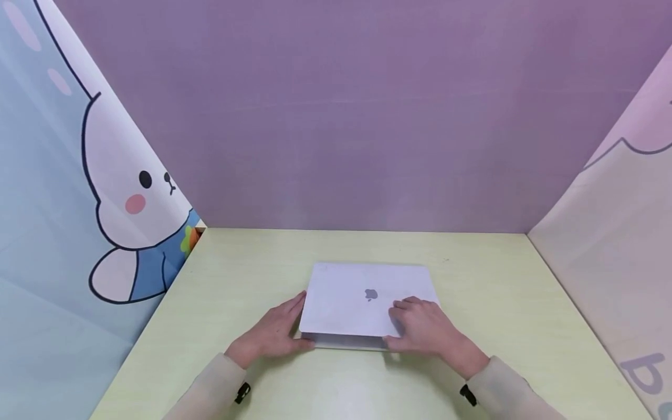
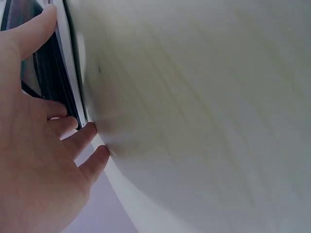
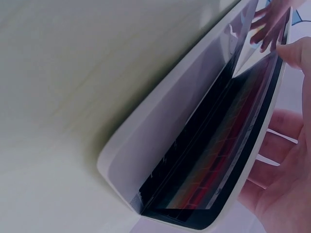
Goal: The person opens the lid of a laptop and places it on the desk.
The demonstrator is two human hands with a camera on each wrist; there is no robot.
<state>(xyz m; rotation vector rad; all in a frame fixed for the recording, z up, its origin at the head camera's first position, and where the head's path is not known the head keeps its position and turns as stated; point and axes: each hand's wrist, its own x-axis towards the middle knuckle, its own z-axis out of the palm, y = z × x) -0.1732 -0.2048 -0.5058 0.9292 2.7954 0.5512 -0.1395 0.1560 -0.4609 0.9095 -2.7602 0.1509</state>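
Note:
A silver laptop (image 1: 341,297) lies on the table with its lid raised a little above the base along the near edge. My right hand (image 1: 422,326) pinches the lid near its front right, fingers over the outside and thumb at the inner edge. In the right wrist view the lit screen (image 3: 228,141) shows inside the narrow gap above the keyboard. My left hand (image 1: 275,329) touches the left side of the laptop with extended fingers. Its thumb (image 2: 41,29) lies on the base at the front left corner.
The pale wood-patterned table (image 1: 252,262) extends around the laptop on every side. Behind it rises a purple wall (image 1: 362,116). A rabbit-printed sheet (image 1: 47,245) hangs on the left and a pale printed sheet (image 1: 609,245) on the right.

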